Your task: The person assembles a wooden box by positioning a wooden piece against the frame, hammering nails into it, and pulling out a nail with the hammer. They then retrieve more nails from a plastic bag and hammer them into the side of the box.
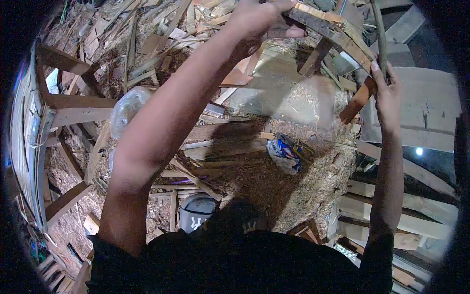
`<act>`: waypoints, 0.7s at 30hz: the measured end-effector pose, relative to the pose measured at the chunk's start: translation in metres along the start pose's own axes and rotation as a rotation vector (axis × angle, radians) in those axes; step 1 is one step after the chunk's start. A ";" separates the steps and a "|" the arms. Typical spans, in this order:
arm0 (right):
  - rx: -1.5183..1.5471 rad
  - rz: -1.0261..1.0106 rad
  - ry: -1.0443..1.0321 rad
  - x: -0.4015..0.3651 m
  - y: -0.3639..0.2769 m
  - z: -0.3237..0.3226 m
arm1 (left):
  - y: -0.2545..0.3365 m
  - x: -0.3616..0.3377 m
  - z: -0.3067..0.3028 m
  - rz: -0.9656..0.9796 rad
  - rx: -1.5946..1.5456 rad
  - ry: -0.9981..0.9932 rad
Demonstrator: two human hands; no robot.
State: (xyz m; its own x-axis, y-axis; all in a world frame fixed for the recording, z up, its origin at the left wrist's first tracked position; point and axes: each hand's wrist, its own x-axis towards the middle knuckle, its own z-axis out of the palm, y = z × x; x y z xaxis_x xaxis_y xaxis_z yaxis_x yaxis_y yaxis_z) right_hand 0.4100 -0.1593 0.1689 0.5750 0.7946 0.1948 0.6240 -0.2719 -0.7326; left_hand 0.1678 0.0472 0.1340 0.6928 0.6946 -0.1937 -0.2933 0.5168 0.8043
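Left hand (262, 22) is lying partly off-view, finger closure indeterminable — right hand (387, 93) is clamping wood (339, 35), its long axis slanting down rightward

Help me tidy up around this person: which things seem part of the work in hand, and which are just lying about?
Likely in the job:
- wooden frame, held up by the left hand and right hand

Apparently lying about:
- clear plastic bag
- crumpled blue-and-white packet
- loose wood strips
- wood shavings
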 end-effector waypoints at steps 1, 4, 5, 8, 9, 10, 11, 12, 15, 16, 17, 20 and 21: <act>0.023 -0.001 0.007 0.002 0.001 0.002 | -0.001 0.003 -0.001 -0.009 0.005 -0.007; 0.035 0.018 0.005 0.004 0.003 0.000 | -0.002 0.001 -0.003 0.007 -0.025 -0.047; 0.029 0.039 -0.004 0.004 0.003 -0.001 | -0.002 -0.002 -0.002 0.032 -0.055 -0.080; 0.055 0.033 -0.036 0.001 -0.001 -0.004 | 0.001 -0.008 0.007 0.031 -0.013 -0.013; 0.050 0.032 -0.035 -0.001 -0.002 -0.006 | 0.000 -0.007 0.009 0.031 -0.017 -0.016; 0.008 0.048 -0.033 -0.003 -0.003 -0.008 | -0.002 -0.006 0.010 0.011 0.006 -0.014; -0.034 0.064 -0.029 -0.004 -0.003 -0.010 | -0.004 -0.006 0.012 -0.009 0.028 -0.014; -0.041 0.065 -0.027 -0.005 0.002 -0.010 | -0.006 -0.006 0.012 -0.010 0.023 -0.018; 0.034 -0.025 0.023 -0.007 0.016 -0.012 | -0.017 -0.006 0.014 0.126 -0.007 -0.131; 0.074 -0.028 0.017 -0.009 0.015 -0.010 | -0.017 -0.006 0.018 0.102 0.002 -0.128; 0.113 -0.031 0.011 -0.010 0.015 -0.012 | -0.017 -0.006 0.021 0.078 0.011 -0.126; 0.091 -0.023 0.011 -0.016 0.021 -0.017 | -0.005 -0.028 0.027 0.135 0.148 -0.136; 0.131 -0.013 0.026 -0.018 0.023 -0.017 | -0.010 -0.024 0.025 0.135 0.142 -0.141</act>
State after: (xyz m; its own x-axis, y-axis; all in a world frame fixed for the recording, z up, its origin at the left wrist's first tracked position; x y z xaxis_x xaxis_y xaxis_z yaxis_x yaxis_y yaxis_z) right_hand 0.4233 -0.1889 0.1594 0.5818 0.7827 0.2210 0.5580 -0.1865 -0.8086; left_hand 0.1709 0.0130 0.1443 0.7418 0.6706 -0.0064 -0.3009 0.3413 0.8905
